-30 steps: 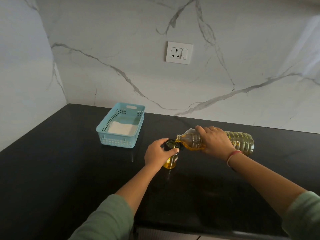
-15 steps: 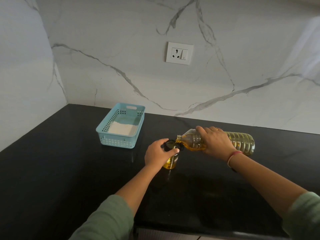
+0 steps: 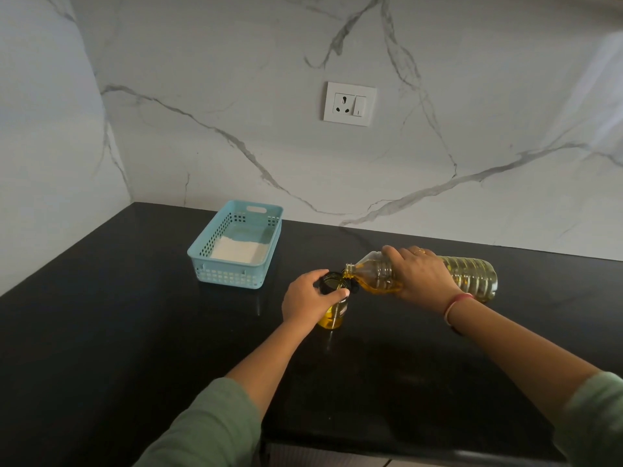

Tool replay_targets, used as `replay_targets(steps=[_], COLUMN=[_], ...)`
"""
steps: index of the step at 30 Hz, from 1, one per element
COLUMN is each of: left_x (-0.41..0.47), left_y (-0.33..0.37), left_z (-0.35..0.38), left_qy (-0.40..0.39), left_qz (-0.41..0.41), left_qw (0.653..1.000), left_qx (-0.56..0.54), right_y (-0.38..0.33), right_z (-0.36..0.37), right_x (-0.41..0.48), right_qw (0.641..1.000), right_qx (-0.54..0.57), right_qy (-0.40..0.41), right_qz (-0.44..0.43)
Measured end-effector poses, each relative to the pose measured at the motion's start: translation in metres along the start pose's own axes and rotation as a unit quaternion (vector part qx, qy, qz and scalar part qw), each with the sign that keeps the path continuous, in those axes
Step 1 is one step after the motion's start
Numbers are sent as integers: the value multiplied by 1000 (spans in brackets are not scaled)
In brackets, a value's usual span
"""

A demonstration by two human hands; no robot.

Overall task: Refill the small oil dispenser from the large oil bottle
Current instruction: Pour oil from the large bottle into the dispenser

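Both hands are mid-pour. The left hand [image 3: 308, 298] wraps its fingers round the small dark-topped glass oil dispenser [image 3: 333, 315], which stands centre on the black stone counter [image 3: 135, 332]. The right hand [image 3: 418, 278] grips the large clear ribbed plastic oil bottle [image 3: 472, 278], tipped nearly flat with its mouth at the dispenser's rim. Next, the bottle likely needs righting before overflow. Nothing has visibly shifted since half a second ago.

1. I had open black countertop [image 3: 101, 332] on the left, running back to the blue basket [image 3: 232, 279].
2. Centre was blocked: left hand [image 3: 305, 299] round the small dispenser [image 3: 332, 318], right hand [image 3: 418, 278] gripping the large bottle [image 3: 472, 274] lying across.
3. The marble wall [image 3: 438, 180] closed off the back.
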State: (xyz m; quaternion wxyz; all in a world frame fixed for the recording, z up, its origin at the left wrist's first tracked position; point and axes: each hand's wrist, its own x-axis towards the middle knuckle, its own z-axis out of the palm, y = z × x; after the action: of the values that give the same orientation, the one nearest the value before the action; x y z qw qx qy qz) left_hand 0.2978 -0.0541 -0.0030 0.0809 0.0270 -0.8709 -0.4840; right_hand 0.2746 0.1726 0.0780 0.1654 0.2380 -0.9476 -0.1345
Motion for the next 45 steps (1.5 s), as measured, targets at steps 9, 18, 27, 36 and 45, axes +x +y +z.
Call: replay_targets(steps=[9, 18, 27, 36, 45], left_x=[0, -1, -1, -2, -4], left_y=[0, 1, 1, 2, 4], left_z=[0, 0, -1, -2, -3], left_qy=[-2, -1, -6, -6, -4], left_qz=[-5, -6, -8, -9, -9], left_qw=[1000, 1000, 1000, 1000, 1000], left_qx=[-2, -1, -2, -6, 1], right_y=[2, 2, 2, 1, 2], right_z=[-1, -5, -5, -6, -7], right_x=[-1, 0, 0, 1, 1], right_qw=[1000, 1000, 1000, 1000, 1000], right_qx=[3, -3, -1, -5, -6], right_qy=[3, 3, 5, -1, -3], right_qz=[-2, -2, -2, -2, -2])
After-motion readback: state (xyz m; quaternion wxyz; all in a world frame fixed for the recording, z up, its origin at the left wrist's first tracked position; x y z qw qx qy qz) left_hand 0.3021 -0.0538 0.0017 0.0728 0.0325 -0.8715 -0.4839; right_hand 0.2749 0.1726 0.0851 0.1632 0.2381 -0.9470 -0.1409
